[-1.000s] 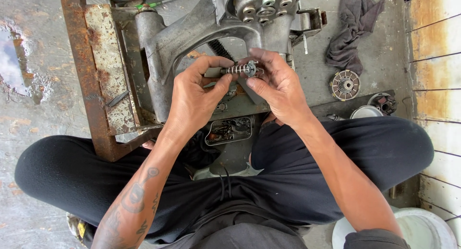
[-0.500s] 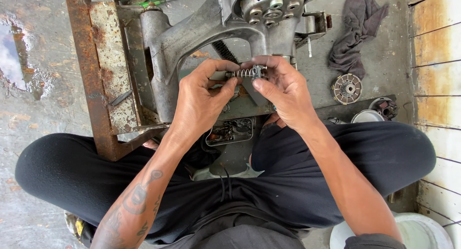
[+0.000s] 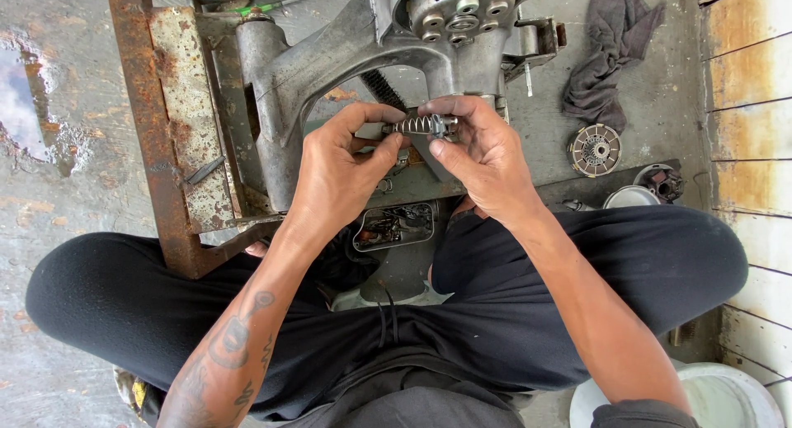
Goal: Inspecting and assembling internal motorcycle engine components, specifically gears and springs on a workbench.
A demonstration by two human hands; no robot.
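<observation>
A small metal shaft with a coil spring (image 3: 422, 125) is held level between both hands, in front of a grey cast engine casing (image 3: 330, 57). My left hand (image 3: 342, 168) pinches its left end with thumb and fingertips. My right hand (image 3: 483, 156) grips its right end, fingers curled over it. The casing lies on a rusty steel frame (image 3: 148, 123) on the concrete floor. I sit cross-legged in black trousers (image 3: 594, 263) below the work.
A dark rag (image 3: 606, 57) lies at the upper right, with a round toothed clutch part (image 3: 596, 149) and a small metal bowl (image 3: 631, 197) below it. A tray of small parts (image 3: 394, 226) rests between my knees. A white bucket (image 3: 726, 399) stands bottom right, a puddle (image 3: 21, 106) at left.
The view has shifted a little, so the casing and hands sit lower right in the frame. Both hands stay on the spring shaft, fingers working along it.
</observation>
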